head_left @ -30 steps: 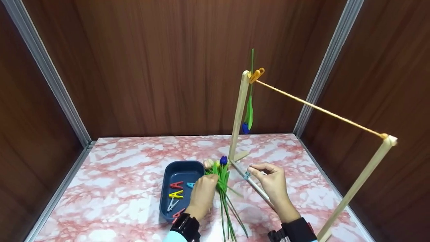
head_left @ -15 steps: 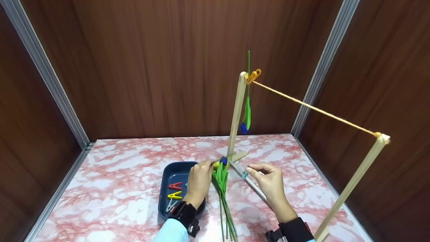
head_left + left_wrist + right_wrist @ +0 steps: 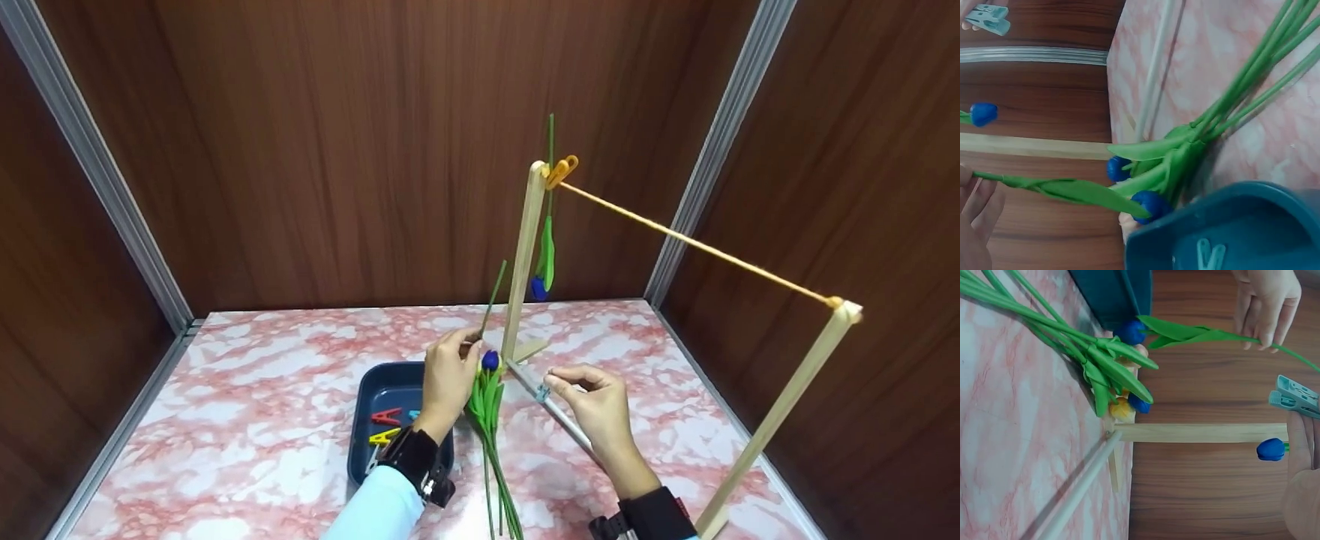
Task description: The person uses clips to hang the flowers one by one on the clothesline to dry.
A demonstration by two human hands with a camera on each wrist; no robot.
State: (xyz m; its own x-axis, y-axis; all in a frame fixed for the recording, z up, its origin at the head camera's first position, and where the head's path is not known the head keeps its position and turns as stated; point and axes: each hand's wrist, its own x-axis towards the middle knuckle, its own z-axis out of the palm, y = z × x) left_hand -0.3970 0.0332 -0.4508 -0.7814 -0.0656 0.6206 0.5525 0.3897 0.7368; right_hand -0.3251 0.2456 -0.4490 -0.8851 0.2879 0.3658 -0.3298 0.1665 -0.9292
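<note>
My left hand [image 3: 448,379] pinches the green stem [image 3: 493,300] of a blue artificial tulip. Its bloom [image 3: 1130,332] hangs downward, below the leaf [image 3: 1078,194] in the left wrist view. Just under that hand, a bunch of tulips [image 3: 487,409] lies on the table with blue and yellow blooms. Off to the right, my right hand [image 3: 602,409] holds a light blue clothespin [image 3: 1296,396] between thumb and fingers. Another blue tulip [image 3: 548,251] hangs bloom down from the rope [image 3: 697,242], clipped by an orange clothespin [image 3: 562,172] near the far post.
A dark blue tray [image 3: 354,435] stands left of the bunch, holding red [image 3: 386,416], yellow and light blue clothespins, partly hidden by my left arm. Two wooden posts [image 3: 780,420] carry the rope, with a pale bar [image 3: 570,424] between their bases. Wood-grain panels enclose the marbled table [image 3: 247,390].
My left hand has drawn one tulip from the bunch, raised it slightly and turned its stem upward. The right hand keeps the clothespin in nearly the same place.
</note>
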